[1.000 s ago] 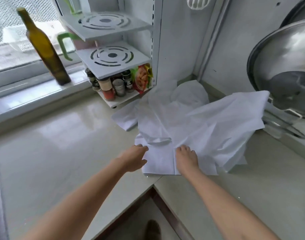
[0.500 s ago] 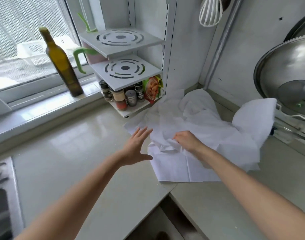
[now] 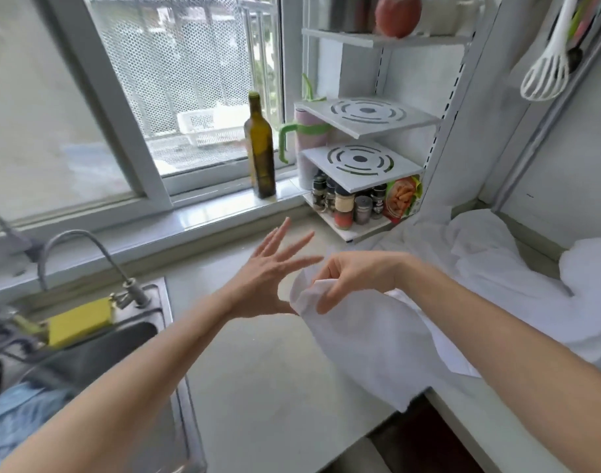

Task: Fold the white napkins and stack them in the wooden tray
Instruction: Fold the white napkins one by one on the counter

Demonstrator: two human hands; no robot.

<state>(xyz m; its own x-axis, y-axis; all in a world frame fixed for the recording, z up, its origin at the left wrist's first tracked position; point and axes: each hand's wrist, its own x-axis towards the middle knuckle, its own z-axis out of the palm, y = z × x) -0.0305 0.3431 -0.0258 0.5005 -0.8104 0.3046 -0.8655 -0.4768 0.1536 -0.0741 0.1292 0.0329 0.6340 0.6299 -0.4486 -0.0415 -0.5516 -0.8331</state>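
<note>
My right hand (image 3: 352,279) grips the corner of a white napkin (image 3: 367,349) and holds it lifted above the pale counter (image 3: 268,377); the cloth hangs down from the fingers toward the counter's front edge. My left hand (image 3: 270,268) hovers just left of it with fingers spread, holding nothing. More white napkins (image 3: 480,268) lie crumpled in a heap in the back right corner. No wooden tray is in view.
A steel sink (image 3: 97,356) with a tap and a yellow sponge (image 3: 77,320) lies at the left. A green bottle (image 3: 261,155) stands on the window sill. A white rack (image 3: 360,172) with spice jars sits in the corner. A whisk (image 3: 546,73) hangs at top right.
My right hand has picked a napkin out of the heap and carried it up and left. My left hand has lifted off the cloth and opened. The camera has swung left, showing the sink.
</note>
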